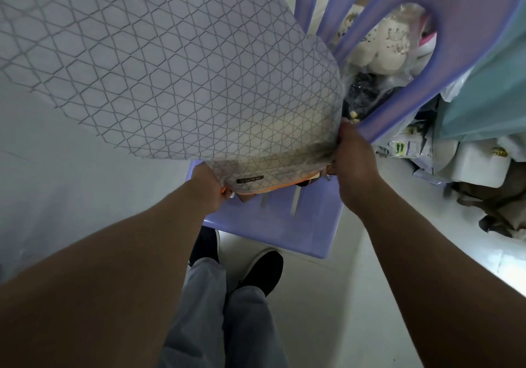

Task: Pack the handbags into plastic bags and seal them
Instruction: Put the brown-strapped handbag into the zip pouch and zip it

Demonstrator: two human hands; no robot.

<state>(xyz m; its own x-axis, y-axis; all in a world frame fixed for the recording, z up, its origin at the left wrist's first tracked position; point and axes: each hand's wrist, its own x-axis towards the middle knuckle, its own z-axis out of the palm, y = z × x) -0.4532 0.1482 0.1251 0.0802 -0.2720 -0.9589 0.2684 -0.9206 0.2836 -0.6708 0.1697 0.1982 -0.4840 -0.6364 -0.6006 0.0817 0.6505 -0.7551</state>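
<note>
Two hands grip the mouth of the patterned plastic bag (pixel 170 82) above the purple chair (pixel 284 225): left hand (pixel 209 189) and right hand (pixel 353 165), fingers closed on its edges. Inside, an orange-trimmed handbag (pixel 273 188) peeks out at the opening. The bag stretches up and left, hiding the chair seat. Behind the chair back, wrapped plush toys (pixel 378 42).

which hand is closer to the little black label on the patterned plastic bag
Left. The left hand grips the patterned plastic bag just left of the black label; the right hand holds the bag's far right edge.
</note>
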